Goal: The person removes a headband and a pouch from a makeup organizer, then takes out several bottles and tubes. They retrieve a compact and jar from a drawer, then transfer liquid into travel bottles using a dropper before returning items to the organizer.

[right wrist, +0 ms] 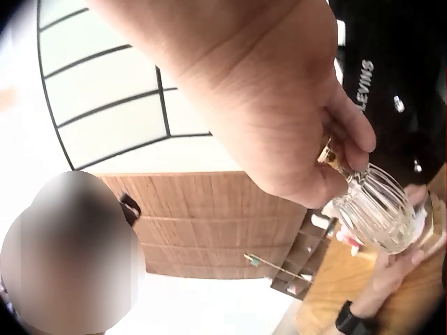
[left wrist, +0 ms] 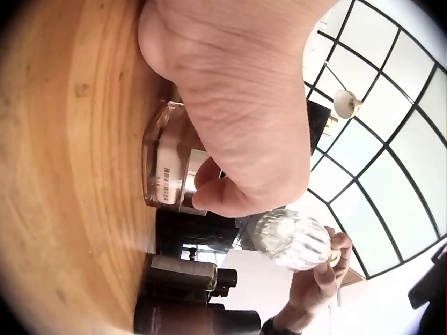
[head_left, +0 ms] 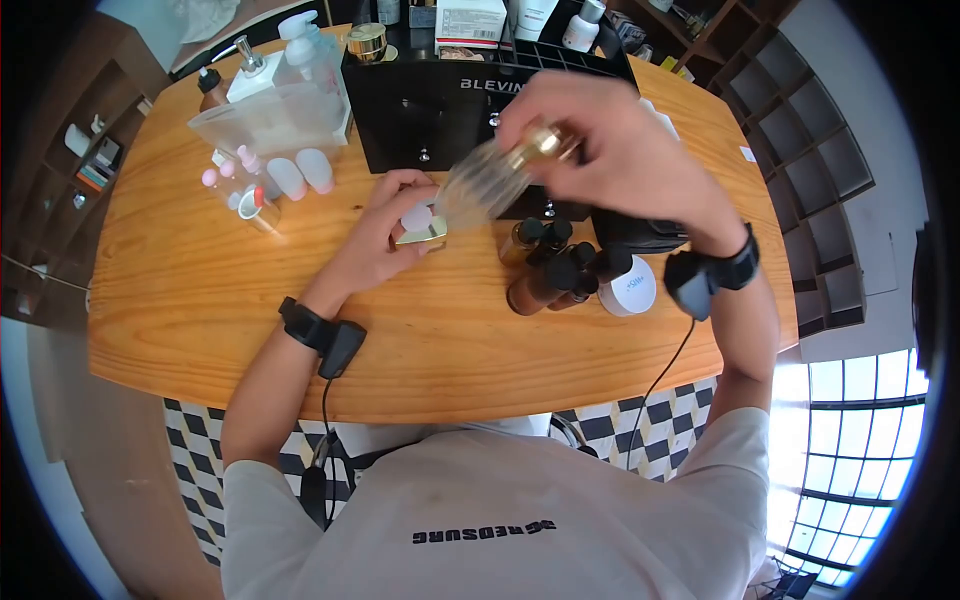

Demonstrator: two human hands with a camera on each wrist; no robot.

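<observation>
My right hand point(head_left: 610, 150) grips a clear ribbed glass bottle point(head_left: 475, 185) by its gold neck, holding it tilted above the table with the glass end toward my left hand point(head_left: 378, 240). The bottle is slightly blurred in the head view; its ribs show clearly in the right wrist view point(right wrist: 377, 209). My left hand rests low on the table, fingers and thumb curled round a faceted clear glass bottle point(left wrist: 164, 157) with a pinkish tint and a printed label. From above, a pale round top point(head_left: 417, 218) and a gold edge point(head_left: 430, 236) show between those fingers.
A black drawer organizer point(head_left: 440, 130) stands behind the hands. Several dark brown bottles point(head_left: 540, 288) and a white-lidded jar point(head_left: 628, 288) stand to the right. On the left are a translucent bin point(head_left: 265, 130) of pump bottles and small pink-capped bottles point(head_left: 228, 172).
</observation>
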